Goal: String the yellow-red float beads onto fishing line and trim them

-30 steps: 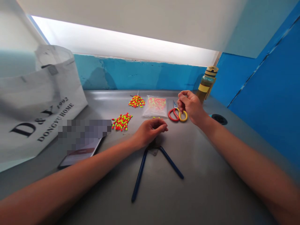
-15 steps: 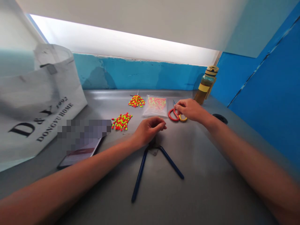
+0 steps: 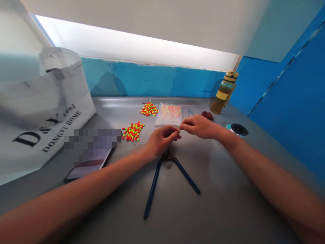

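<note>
My left hand (image 3: 164, 139) is closed in a pinch above the head of a blue-handled hand tool (image 3: 186, 176), whose two handles spread toward me. Whatever its fingertips hold is too small to make out. My right hand (image 3: 199, 126) pinches close beside the left fingertips, and anything in it is likewise too small to name. Behind the right hand, only the blade end of the scissors (image 3: 190, 112) shows; the handles are covered. Past the left hand are two piles of small red-and-yellow beads, a nearer pile (image 3: 133, 131) and a farther pile (image 3: 149, 109).
A clear bag (image 3: 169, 114) of similar beads lies behind my hands. A dark red bundle (image 3: 207, 115), a spool (image 3: 238, 129) and a drink bottle (image 3: 222, 96) stand to the right. A phone (image 3: 93, 156) and a large white bag (image 3: 50, 112) are at left.
My right hand has moved left and slightly nearer, from over the scissors to beside my left fingertips. The dark red bundle and spool now show more. My left hand stays about where it was.
</note>
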`<state>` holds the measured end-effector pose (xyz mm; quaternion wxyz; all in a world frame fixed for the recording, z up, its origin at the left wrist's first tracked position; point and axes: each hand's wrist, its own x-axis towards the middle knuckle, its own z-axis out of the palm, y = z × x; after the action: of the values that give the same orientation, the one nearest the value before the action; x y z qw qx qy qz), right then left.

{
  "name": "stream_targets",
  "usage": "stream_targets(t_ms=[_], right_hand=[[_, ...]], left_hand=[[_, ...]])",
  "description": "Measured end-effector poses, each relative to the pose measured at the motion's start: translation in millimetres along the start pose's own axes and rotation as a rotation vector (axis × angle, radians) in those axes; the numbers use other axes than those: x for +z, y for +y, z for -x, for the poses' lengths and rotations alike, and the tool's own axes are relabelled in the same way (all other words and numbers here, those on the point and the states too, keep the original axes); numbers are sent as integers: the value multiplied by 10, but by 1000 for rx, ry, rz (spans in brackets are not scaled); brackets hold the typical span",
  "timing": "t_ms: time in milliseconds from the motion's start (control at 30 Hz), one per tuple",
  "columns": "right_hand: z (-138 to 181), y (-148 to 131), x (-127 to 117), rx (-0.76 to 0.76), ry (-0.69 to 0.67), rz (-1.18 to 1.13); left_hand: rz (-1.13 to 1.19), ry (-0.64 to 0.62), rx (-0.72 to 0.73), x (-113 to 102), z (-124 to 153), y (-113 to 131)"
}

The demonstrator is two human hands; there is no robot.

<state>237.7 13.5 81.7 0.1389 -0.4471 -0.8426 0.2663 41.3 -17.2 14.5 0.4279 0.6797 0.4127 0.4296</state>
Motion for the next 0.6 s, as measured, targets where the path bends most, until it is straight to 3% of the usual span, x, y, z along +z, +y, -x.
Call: stream_targets(t_ms=[167, 367, 600], right_hand=[[-42, 51, 73, -34, 13, -11], [-47, 44, 227, -27, -65, -286], [-21, -31, 172, 54, -4, -126]], left_hand=[[75, -14, -25, 19, 2, 5], [102, -63, 41, 14, -6, 5], [88, -30, -5, -9, 7, 20]])
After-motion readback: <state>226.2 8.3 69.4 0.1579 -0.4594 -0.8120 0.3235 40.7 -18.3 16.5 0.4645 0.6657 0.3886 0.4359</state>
